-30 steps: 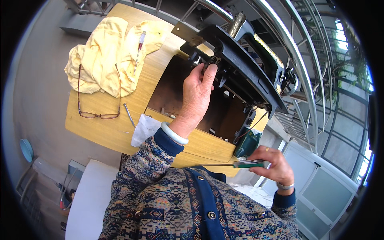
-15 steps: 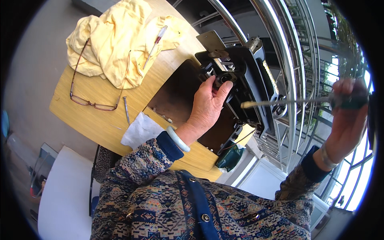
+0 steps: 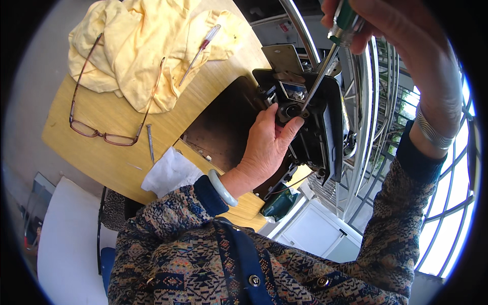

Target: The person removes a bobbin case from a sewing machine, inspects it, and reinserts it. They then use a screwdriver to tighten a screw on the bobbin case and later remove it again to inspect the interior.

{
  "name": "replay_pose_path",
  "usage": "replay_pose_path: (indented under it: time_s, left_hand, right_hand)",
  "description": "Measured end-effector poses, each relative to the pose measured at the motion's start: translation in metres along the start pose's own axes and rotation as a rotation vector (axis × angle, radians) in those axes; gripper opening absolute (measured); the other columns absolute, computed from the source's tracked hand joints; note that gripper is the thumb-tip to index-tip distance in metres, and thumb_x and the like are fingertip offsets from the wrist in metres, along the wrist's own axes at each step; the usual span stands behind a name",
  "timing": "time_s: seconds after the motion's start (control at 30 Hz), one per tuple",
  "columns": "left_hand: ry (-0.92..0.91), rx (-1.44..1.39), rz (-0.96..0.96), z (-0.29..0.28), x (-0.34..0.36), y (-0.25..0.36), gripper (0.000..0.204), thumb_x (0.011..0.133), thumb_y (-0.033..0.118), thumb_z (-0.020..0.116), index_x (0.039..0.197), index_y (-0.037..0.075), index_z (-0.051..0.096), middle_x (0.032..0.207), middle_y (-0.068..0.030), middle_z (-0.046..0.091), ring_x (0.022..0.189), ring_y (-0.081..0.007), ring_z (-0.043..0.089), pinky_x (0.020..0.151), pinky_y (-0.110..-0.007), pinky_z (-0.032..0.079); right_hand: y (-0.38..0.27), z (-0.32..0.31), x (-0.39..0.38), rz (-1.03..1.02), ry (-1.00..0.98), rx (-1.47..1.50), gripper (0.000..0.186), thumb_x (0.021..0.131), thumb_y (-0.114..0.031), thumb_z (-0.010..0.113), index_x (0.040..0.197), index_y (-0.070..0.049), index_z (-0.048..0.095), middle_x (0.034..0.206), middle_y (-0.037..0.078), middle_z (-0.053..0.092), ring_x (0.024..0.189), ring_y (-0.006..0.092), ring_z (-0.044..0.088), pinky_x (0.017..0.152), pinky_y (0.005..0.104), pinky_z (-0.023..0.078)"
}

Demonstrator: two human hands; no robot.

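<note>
A black sewing machine [image 3: 331,109] is tipped back on its table, its underside facing me. My left hand [image 3: 265,140] is closed, with thumb and forefinger pinching a dark round ring-shaped part [image 3: 291,110] on that underside. High on the right, my right hand [image 3: 406,40] grips the green handle of a screwdriver [image 3: 322,73]. The shaft slants down to the left, and its tip meets the machine beside the round part, close to my left thumb. Whether the tip sits in a screw is too small to tell.
On the wooden table [image 3: 66,129] are a yellow cloth [image 3: 127,56], eyeglasses [image 3: 96,134], a second screwdriver [image 3: 201,51], a thin metal rod [image 3: 150,142] and a white tissue [image 3: 170,173]. A dark opening [image 3: 218,132] lies left of the machine. Metal railings [image 3: 368,127] stand behind it.
My right hand has swung up and inward, bringing the screwdriver from the far right onto the machine's underside. My left hand keeps its pinch on the round part. The view has shifted slightly.
</note>
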State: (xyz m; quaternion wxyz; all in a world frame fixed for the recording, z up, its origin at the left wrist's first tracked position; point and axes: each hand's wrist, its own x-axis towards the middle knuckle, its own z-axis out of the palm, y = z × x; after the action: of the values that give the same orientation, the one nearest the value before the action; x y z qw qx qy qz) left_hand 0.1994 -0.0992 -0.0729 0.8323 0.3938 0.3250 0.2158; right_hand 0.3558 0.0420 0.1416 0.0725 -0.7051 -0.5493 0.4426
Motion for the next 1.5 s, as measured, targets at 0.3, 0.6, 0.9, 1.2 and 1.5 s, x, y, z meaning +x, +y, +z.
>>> replay_pose_path:
  time_s: [0.3, 0.6, 0.9, 1.2, 1.5]
  left_hand:
    - [-0.007, 0.048, -0.022, -0.001, 0.0, 0.002, 0.05, 0.102, 0.045, 0.067, 0.114, -0.004, 0.063, 0.089, -0.0078, 0.056, 0.074, -0.0147, 0.051, 0.069, -0.03, 0.046]
    - [0.0, 0.042, -0.012, -0.001, -0.001, 0.002, 0.048, 0.102, 0.042, 0.068, 0.114, -0.004, 0.063, 0.09, -0.0074, 0.056, 0.075, -0.0138, 0.051, 0.069, -0.03, 0.047]
    - [-0.004, 0.06, -0.014, -0.002, -0.002, 0.001, 0.046, 0.102, 0.041, 0.068, 0.113, -0.003, 0.063, 0.09, -0.0064, 0.056, 0.075, -0.0125, 0.051, 0.068, -0.028, 0.046]
    - [-0.019, 0.04, -0.042, -0.003, -0.004, 0.005, 0.046, 0.102, 0.043, 0.067, 0.114, -0.002, 0.064, 0.089, -0.0064, 0.056, 0.075, -0.0125, 0.051, 0.068, -0.029, 0.046]
    - [-0.015, 0.069, -0.021, -0.004, -0.003, 0.0, 0.047, 0.102, 0.043, 0.067, 0.114, -0.002, 0.064, 0.09, -0.0062, 0.056, 0.075, -0.0125, 0.051, 0.068, -0.028, 0.046]
  right_hand:
    - [-0.008, 0.028, 0.031, -0.027, 0.073, -0.168, 0.025, 0.101, -0.018, 0.069, 0.105, 0.006, 0.067, 0.09, 0.017, 0.075, 0.065, 0.0189, 0.073, 0.064, 0.0297, 0.062]
    - [-0.015, 0.02, 0.038, 0.015, 0.069, -0.134, 0.024, 0.1, -0.018, 0.071, 0.101, 0.006, 0.068, 0.082, 0.015, 0.073, 0.063, 0.0168, 0.071, 0.06, 0.0281, 0.062]
    - [-0.007, 0.03, 0.04, -0.02, 0.12, -0.205, 0.024, 0.099, -0.019, 0.072, 0.1, 0.005, 0.069, 0.08, 0.011, 0.072, 0.062, 0.0146, 0.069, 0.06, 0.0273, 0.06]
    - [-0.008, 0.036, 0.039, -0.033, 0.165, -0.256, 0.027, 0.098, -0.022, 0.074, 0.098, 0.004, 0.07, 0.08, 0.011, 0.072, 0.061, 0.0149, 0.068, 0.059, 0.0277, 0.06]
    - [-0.011, 0.036, 0.043, 0.0, 0.149, -0.212, 0.027, 0.098, -0.022, 0.074, 0.097, 0.005, 0.071, 0.08, 0.012, 0.072, 0.059, 0.0151, 0.068, 0.058, 0.028, 0.06]
